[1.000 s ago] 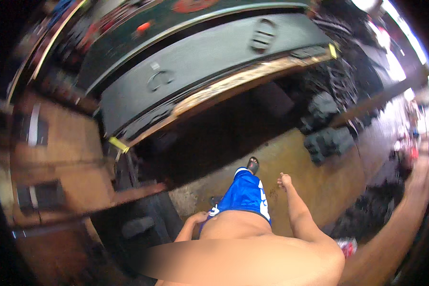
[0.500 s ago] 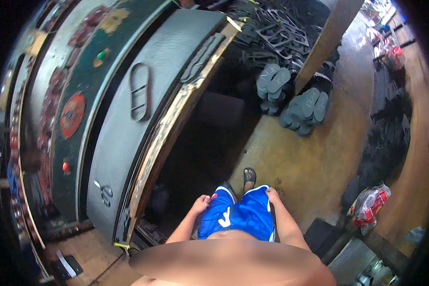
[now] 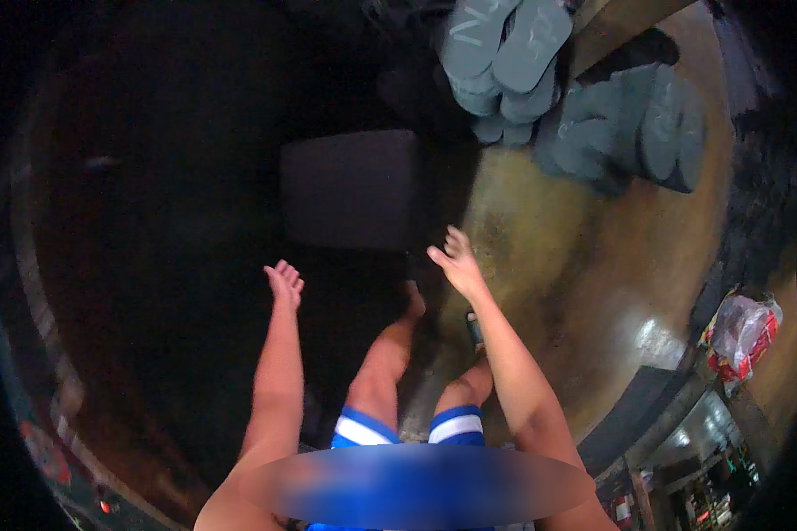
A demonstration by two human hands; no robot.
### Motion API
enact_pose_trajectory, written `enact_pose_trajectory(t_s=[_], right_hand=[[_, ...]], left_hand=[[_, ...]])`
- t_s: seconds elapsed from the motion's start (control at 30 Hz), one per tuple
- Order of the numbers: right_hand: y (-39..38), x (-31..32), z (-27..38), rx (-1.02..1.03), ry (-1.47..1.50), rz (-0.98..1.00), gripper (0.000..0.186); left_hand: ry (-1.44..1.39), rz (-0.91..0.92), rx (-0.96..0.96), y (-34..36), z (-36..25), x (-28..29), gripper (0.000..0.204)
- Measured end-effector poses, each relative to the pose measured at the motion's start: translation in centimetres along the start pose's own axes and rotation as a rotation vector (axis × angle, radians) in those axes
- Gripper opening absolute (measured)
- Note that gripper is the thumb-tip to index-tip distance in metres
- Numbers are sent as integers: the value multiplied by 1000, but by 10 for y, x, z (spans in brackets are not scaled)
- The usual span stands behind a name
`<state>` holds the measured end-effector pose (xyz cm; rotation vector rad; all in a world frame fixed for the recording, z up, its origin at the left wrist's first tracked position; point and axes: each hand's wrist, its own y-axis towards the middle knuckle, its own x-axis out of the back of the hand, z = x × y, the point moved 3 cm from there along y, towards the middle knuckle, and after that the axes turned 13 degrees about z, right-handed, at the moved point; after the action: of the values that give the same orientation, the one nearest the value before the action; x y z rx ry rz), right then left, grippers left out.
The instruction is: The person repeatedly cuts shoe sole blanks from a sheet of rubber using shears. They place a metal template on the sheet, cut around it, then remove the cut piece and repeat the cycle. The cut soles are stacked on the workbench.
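In the head view, pale handwritten marks run across the top soles of a grey stack of soles [image 3: 531, 44] at the upper edge; fainter marks show on a second stack of soles [image 3: 673, 133], to the right of the first. Any print on the red and clear plastic bag [image 3: 742, 332] at the right is too small to make out.

Both hands are bare and hold nothing. The left hand [image 3: 285, 283] is raised, its fingers stretched out and slightly parted, the thumb standing off to the side. The right hand [image 3: 456, 257] is half open, thumb wide of the other fingers, whose tips are blurred.

A dark, flat-faced block [image 3: 350, 190] sits in deep shadow ahead of the person. In the picture it lies above and between the two hands, near both, with neither hand overlapping it. Lit brown floor [image 3: 540, 239] stretches to the right of the right hand.
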<state>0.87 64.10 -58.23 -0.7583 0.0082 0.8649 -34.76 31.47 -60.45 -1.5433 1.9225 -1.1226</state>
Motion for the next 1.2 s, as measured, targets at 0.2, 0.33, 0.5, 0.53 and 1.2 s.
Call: enact_pose_trajectory(t_s=[0.2, 0.33, 0.5, 0.53, 1.2], right_hand=[[170, -23, 12, -84, -51, -40, 125], [202, -17, 10, -102, 8, 63, 127], [178, -31, 23, -92, -18, -19, 132], [165, -35, 27, -110, -3, -19, 132], [-570, 161, 278, -65, 190, -277, 65]], left_hand=[[14, 164, 99, 80, -45, -34, 86], [56, 497, 209, 112, -54, -65, 78], [-8, 505, 246, 101, -55, -55, 61], [4, 476, 258, 94, -56, -49, 61], [257, 1061, 489, -563, 36, -176, 85]])
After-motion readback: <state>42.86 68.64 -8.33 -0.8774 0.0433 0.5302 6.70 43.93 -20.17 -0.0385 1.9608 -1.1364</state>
